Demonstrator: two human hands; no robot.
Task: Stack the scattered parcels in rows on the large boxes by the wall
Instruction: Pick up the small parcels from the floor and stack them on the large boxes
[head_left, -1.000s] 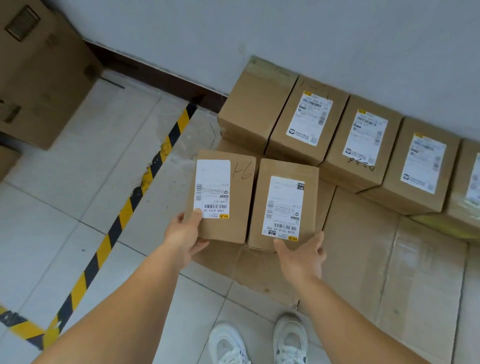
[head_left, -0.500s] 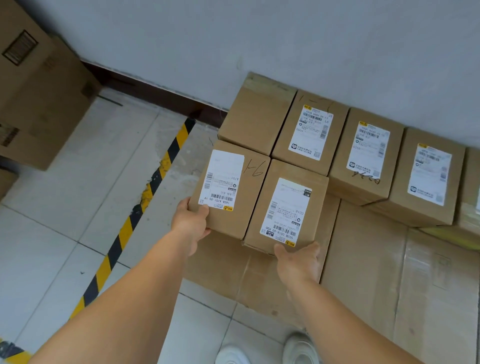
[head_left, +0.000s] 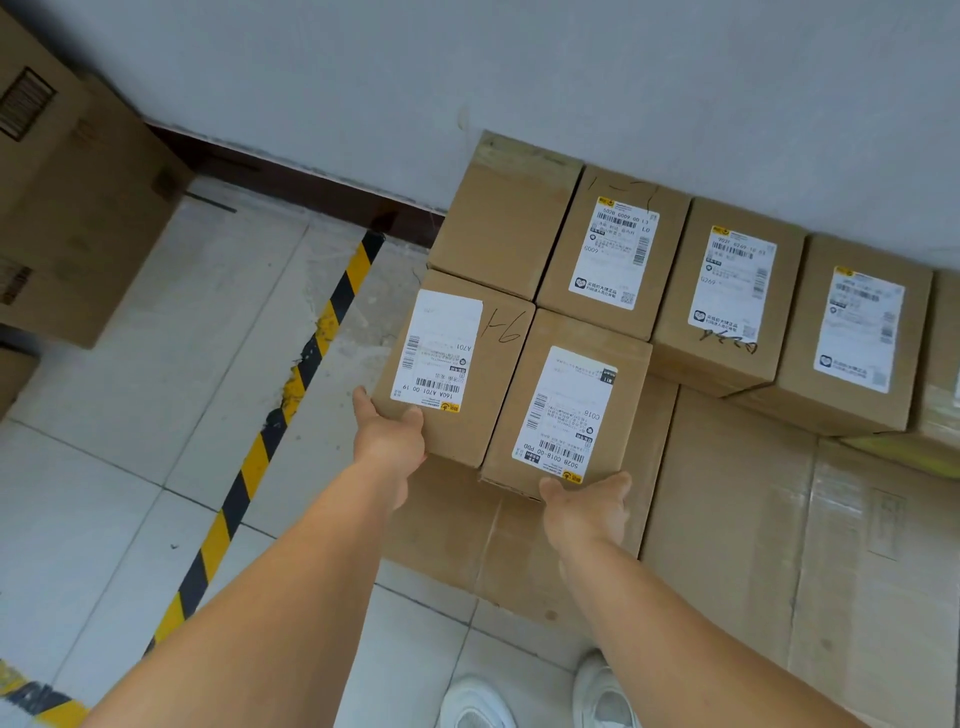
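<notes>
Two brown parcels with white labels lie side by side on the large flat boxes (head_left: 727, 519) by the wall, close against a back row of several parcels (head_left: 615, 249). My left hand (head_left: 387, 439) grips the near left corner of the left parcel (head_left: 498, 374), thumb on top and fingers round its side. My right hand (head_left: 587, 512) lies flat against the near face of the right parcel (head_left: 618, 343), thumb spread to the left. The fingertips of both hands are partly hidden by the parcels.
The grey wall (head_left: 571, 78) stands right behind the back row. A yellow-black floor stripe (head_left: 291, 395) runs diagonally at left. Tall cardboard boxes (head_left: 78, 208) stand at far left. My white shoes (head_left: 608, 696) are at the large boxes' near edge.
Both parcels have moved away from me, toward the wall, and now lie against the back row. My arms have stretched out with them.
</notes>
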